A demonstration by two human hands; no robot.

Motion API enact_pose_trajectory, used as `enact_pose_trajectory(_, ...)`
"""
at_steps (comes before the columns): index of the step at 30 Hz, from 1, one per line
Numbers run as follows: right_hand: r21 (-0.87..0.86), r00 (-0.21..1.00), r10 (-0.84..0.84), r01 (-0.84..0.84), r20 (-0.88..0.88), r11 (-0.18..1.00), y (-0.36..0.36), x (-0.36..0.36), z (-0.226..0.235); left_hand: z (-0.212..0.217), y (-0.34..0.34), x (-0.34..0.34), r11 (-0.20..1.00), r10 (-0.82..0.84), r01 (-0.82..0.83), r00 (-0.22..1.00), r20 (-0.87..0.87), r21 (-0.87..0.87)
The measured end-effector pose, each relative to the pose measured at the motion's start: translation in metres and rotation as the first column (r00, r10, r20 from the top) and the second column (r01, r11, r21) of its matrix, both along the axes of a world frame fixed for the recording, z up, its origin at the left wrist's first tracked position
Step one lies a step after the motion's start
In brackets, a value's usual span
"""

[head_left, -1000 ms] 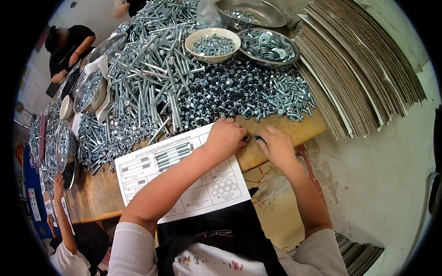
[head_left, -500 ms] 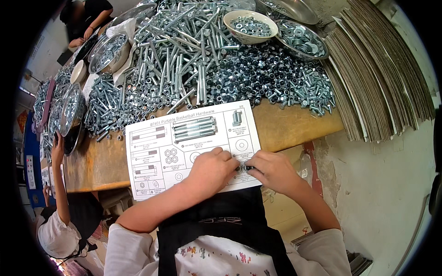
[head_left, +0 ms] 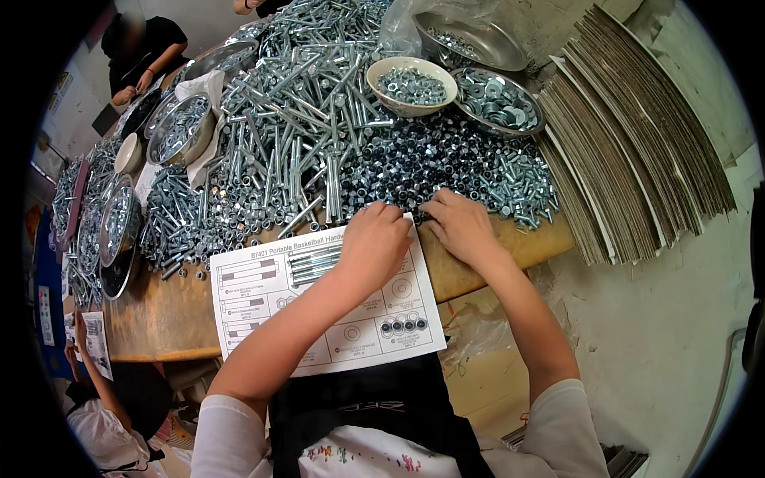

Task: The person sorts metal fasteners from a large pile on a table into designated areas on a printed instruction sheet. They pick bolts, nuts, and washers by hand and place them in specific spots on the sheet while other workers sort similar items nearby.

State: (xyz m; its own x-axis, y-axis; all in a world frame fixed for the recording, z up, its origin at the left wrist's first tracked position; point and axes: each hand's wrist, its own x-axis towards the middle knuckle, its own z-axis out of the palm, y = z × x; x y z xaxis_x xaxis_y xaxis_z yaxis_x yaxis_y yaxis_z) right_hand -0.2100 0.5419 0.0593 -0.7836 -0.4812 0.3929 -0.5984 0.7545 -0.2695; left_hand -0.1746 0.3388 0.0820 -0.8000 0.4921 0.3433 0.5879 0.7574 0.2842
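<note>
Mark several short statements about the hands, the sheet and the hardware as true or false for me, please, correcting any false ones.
1. The right hand is at the near edge of the pile of dark-centred nuts. True.
2. The left hand rests on a bowl. False: it is at the top edge of the printed sheet.
3. Four nuts lie in a row on the sheet's lower right part. True.
4. The white bowl is filled with long bolts. False: it holds small nuts.
5. The stack of brown boards stands left of the pile. False: it stands to the right.
6. Washers fill a metal dish beside the white bowl. True.
</note>
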Motion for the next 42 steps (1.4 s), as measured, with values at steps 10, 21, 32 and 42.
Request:
enact_pose_trajectory(10, -0.17, 0.907, -0.192, 0.271, 0.375, 0.947, 0.015, 0.04, -0.015, -0.013, 0.045, -0.039, 0.935, 0.114, -0.103, 0.993, 0.011, -0.34)
enact_pose_trajectory(21, 0.209, 0.932, -0.322, 0.286, 0.167, 0.935, 0.026, 0.022, -0.004, 0.019, 0.013, -0.018, 0.998, 0.023, -0.026, 0.998, -0.057, -0.053)
enact_pose_trajectory(32, -0.094, 0.967, -0.138, 0.161, 0.212, 0.982, 0.017, 0.04, -0.02, 0.007, -0.042, 0.076, 1.0, 0.006, -0.013, 0.916, 0.401, 0.014)
enact_pose_trajectory(42, -0.186, 0.857, 0.218, -0.146, 0.467, 0.972, -0.022, 0.104, 0.018, -0.007, -0.041, 0.102, 0.971, -0.075, -0.044, 0.877, 0.474, 0.234)
